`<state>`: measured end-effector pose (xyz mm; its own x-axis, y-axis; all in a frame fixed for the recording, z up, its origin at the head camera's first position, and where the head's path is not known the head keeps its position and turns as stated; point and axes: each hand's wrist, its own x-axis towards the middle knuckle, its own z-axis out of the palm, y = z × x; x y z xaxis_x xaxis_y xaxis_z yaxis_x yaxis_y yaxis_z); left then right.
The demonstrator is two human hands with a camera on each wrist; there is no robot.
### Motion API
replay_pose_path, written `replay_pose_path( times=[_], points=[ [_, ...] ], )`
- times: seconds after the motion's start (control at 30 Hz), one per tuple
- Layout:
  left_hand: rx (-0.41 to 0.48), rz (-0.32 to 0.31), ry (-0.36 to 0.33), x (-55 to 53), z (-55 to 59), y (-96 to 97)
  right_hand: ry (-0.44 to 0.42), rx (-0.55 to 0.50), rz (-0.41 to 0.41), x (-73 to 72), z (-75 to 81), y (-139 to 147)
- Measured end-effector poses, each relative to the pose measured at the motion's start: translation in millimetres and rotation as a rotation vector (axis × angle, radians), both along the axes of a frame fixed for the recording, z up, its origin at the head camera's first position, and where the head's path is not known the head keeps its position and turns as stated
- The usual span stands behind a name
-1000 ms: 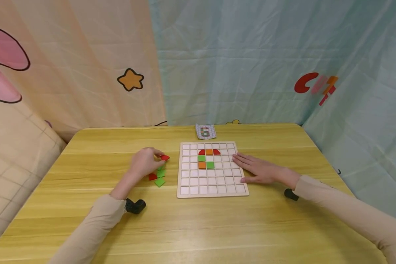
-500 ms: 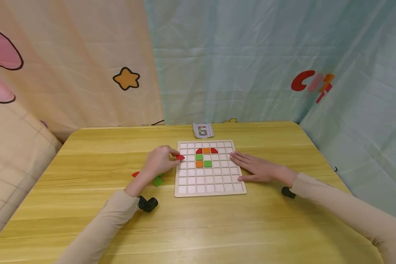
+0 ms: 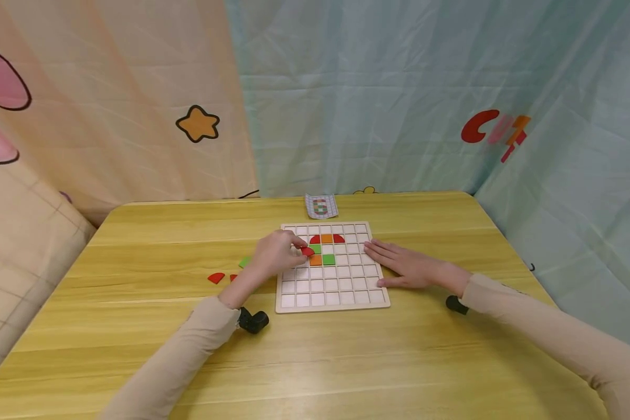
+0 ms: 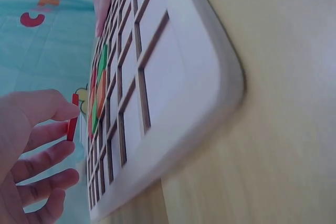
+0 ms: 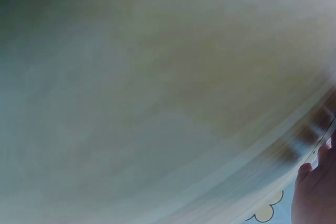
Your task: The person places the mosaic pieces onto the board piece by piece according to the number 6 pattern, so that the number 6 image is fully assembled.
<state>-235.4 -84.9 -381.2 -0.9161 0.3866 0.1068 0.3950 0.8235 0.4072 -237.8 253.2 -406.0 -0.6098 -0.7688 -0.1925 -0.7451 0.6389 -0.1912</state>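
Between thumb and index finger, my left hand [image 3: 278,253] pinches a red quarter-round tile [image 4: 72,118]. It holds the tile over the left part of a white gridded board [image 3: 332,285]. Set in the board's cells are an orange square tile [image 3: 326,238] flanked by two red quarter-round tiles, with green and orange squares below; the held tile overlaps this group in the head view. My right hand [image 3: 406,267] lies flat with straight fingers, its fingertips resting on the board's right edge. In the left wrist view the held tile shows edge-on, above the board.
Left of the board lie a loose red tile [image 3: 216,278], another partly hidden by the left arm, and a green tile [image 3: 245,262]. A small pattern card [image 3: 321,206] sits behind the board. Patterned curtains [image 3: 399,116] hang behind the wooden table [image 3: 336,361].
My left hand has carried the red tile rightward from the loose pile to over the board's left part. The right hand stays at the board's edge. The head view has shifted slightly.
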Motion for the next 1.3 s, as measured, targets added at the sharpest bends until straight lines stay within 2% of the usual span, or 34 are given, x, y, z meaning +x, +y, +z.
replay_pose_path(
  times=[0.63, 1.03, 1.3],
  points=[
    [-0.013, -0.097, -0.009, -4.3, -3.4, 41.7, -0.006, 0.013, -0.012, 0.1, 1.6, -1],
    [-0.04, -0.138, 0.0, -5.3, -4.3, 58.2, -0.017, 0.015, -0.017, -0.3, 1.8, -1],
    [-0.032, -0.165, -0.025, -4.6, -3.9, 65.8, -0.014, -0.001, -0.007, -0.2, 1.7, 0]
  ],
)
